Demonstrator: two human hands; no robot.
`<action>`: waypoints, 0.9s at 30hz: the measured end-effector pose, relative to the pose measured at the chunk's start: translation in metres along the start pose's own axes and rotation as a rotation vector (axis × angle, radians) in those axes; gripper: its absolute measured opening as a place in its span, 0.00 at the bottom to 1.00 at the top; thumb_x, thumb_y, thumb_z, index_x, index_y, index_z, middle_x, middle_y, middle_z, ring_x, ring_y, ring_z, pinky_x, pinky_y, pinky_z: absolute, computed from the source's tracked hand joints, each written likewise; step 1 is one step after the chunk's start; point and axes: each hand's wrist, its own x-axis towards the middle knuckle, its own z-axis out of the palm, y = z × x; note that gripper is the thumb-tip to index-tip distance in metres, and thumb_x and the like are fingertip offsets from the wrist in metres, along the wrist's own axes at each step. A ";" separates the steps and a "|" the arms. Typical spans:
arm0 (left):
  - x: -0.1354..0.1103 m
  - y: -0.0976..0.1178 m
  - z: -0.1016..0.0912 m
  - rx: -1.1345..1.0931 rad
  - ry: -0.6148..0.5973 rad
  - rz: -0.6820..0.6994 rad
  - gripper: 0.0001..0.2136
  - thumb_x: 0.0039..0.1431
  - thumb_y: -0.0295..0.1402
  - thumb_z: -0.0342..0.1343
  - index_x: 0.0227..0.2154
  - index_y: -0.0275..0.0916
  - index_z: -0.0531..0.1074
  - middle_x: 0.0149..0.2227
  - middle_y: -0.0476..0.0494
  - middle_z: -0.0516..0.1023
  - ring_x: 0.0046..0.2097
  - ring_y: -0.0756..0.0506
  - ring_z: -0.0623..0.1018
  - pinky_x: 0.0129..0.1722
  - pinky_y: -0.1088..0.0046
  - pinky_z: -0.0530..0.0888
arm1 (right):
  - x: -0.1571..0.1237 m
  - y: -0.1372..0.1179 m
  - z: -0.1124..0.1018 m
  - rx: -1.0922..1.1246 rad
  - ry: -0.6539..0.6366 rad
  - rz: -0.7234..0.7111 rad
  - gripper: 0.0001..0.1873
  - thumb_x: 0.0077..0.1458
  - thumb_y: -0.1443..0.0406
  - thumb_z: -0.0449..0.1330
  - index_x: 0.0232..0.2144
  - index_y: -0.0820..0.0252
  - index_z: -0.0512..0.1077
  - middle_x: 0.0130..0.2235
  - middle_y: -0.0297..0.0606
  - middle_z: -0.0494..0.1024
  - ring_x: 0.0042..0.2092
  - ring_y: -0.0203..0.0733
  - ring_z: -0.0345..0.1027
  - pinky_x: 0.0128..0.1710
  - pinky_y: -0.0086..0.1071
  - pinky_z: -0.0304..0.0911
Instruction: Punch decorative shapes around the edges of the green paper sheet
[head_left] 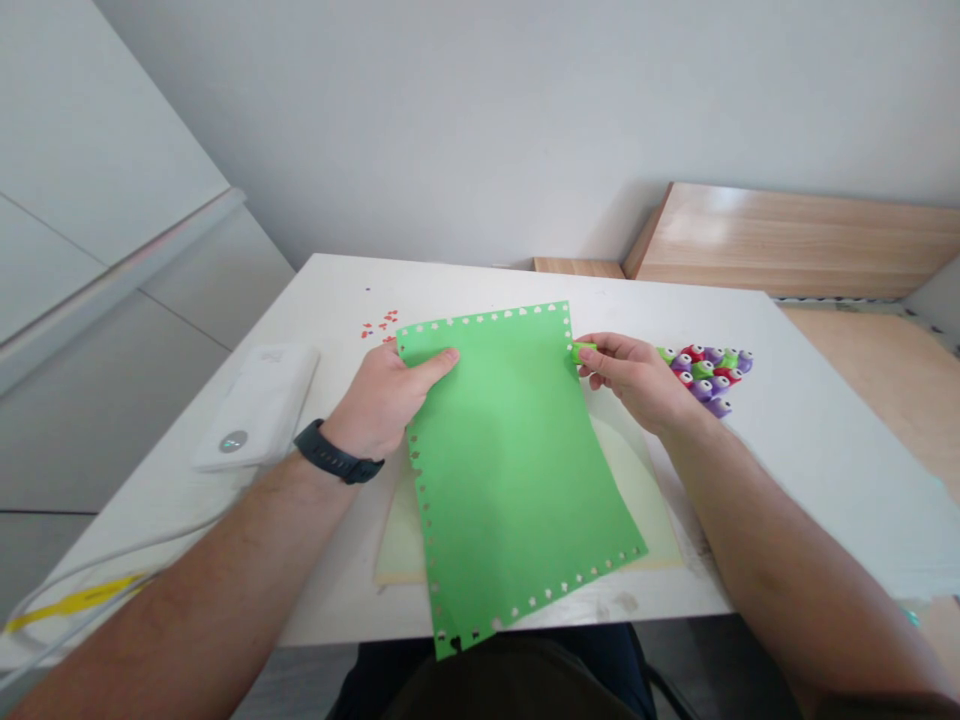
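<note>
Keeping two hands well apart above a white table (pixel 802 420): left hand (pixel 386 402) clamping the left edge of a green paper sheet with punched border holes (pixel 517 480), thumb lying on top; right hand (pixel 630 378) pinching a small bright green object (pixel 583 352) beside the sheet's right edge. Sheet lying over a pale yellow paper sheet (pixel 637 510), near corner hanging past the table's near edge. Open tabletop extending far and right, around a cluster of purple, red and green craft punches (pixel 705 375). Far left, tiny red paper bits (pixel 379 323) scattering; near left, a white rectangular device (pixel 259 405) lying, its small marking too blurred for reading.
</note>
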 end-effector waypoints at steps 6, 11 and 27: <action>0.000 -0.001 0.001 -0.010 0.007 0.012 0.22 0.51 0.39 0.72 0.50 0.41 0.81 0.47 0.41 0.87 0.48 0.35 0.85 0.50 0.56 0.81 | 0.000 0.001 -0.001 -0.014 -0.019 -0.006 0.20 0.52 0.55 0.74 0.45 0.58 0.81 0.38 0.37 0.79 0.36 0.39 0.68 0.36 0.35 0.59; 0.001 -0.002 0.000 -0.023 0.014 0.015 0.21 0.52 0.38 0.72 0.49 0.40 0.81 0.46 0.41 0.87 0.47 0.36 0.85 0.49 0.57 0.82 | 0.001 0.001 -0.001 -0.012 -0.015 -0.009 0.20 0.52 0.55 0.74 0.45 0.58 0.81 0.37 0.37 0.79 0.36 0.39 0.68 0.36 0.36 0.59; 0.003 -0.003 -0.002 -0.025 0.020 0.029 0.21 0.51 0.37 0.73 0.50 0.40 0.82 0.45 0.40 0.87 0.45 0.36 0.85 0.48 0.58 0.81 | 0.001 0.004 -0.003 -0.034 -0.019 -0.024 0.20 0.52 0.57 0.74 0.46 0.57 0.80 0.36 0.36 0.78 0.36 0.39 0.66 0.37 0.36 0.59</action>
